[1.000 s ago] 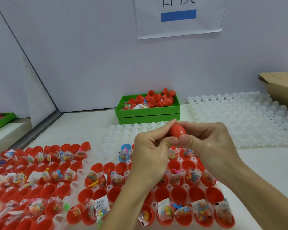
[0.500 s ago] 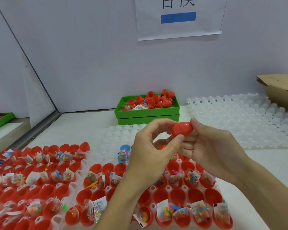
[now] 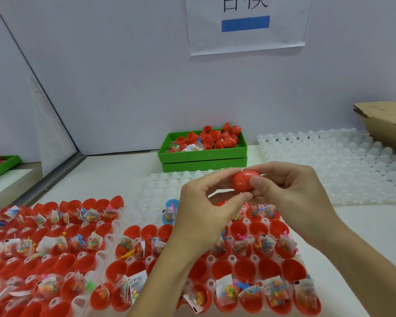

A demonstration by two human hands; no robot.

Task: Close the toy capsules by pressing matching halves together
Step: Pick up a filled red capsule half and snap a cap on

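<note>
Now, from the left: the far tray (image 3: 55, 243) of open red halves (image 3: 65, 263) with toy packets (image 3: 94, 215) sits as it did a second ago, untouched, and so does the near tray (image 3: 215, 282) under the forearms, its cups open, some with packets and some bare.

Above that tray the left hand (image 3: 201, 216) has eased. A second ago its fingers were pinched hard on the capsule; now thumb and forefinger are curled but apart, the thumb tip under the capsule's left end and the forefinger arched over it, touching lightly at most. I cannot tell whether it bears any of the weight.

The capsule (image 3: 244, 181) itself has turned. It was end-on and half buried in fingers; now it lies sideways in the air over the near tray, with a seam line showing around its middle and no gap that I can see. That reads as the two halves pressed home.

The right hand (image 3: 293, 193) has taken over the hold: thumb across the capsule's front, fingers wrapped behind, closed on it.

Beyond, the green bin (image 3: 202, 154) of loose halves and the empty white trays (image 3: 334, 165) on the counter (image 3: 105, 177) are unchanged. So this capsule looks finished and ready to be set down, while many open halves remain.
</note>
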